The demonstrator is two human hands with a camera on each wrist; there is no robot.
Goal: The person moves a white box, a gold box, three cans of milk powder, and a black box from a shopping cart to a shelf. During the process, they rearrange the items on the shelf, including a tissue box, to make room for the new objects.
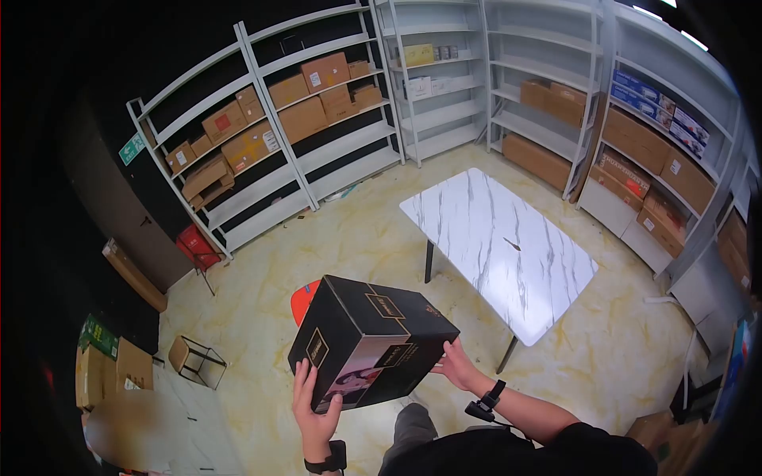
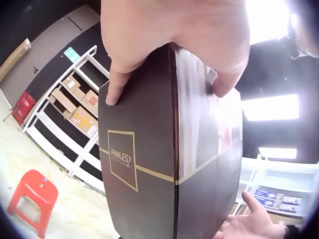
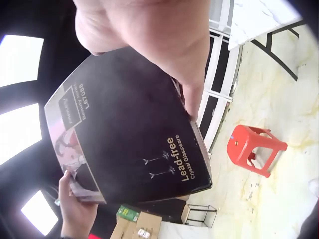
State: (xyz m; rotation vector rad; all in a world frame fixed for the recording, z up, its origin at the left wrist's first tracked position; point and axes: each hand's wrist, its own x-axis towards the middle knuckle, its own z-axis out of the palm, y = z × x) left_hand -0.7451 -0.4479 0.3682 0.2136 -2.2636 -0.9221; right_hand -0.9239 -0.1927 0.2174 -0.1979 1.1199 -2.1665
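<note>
Both hands hold a large black glassware box [image 1: 389,341] up in front of the body, tilted. Gold lettering marks it: "FAWLES" on one end [image 2: 124,154], and "Lead-free Crystal Glassware" on a broad face [image 3: 134,134]. A picture panel covers part of another face. At the left end, my left hand [image 1: 316,404] grips a corner, thumb and fingers on either side of the edge. My right hand [image 1: 458,367] grips the lower right end, its thumb over an edge in the right wrist view; some of its fingers are hidden behind the box.
A white marble-patterned table [image 1: 508,246] stands ahead to the right. Behind the box is a red plastic stool [image 3: 254,149]. White shelves [image 1: 302,166] with cartons line the walls. A small wooden-seat stool [image 1: 190,357] and stacked cartons [image 1: 99,373] stand at the left.
</note>
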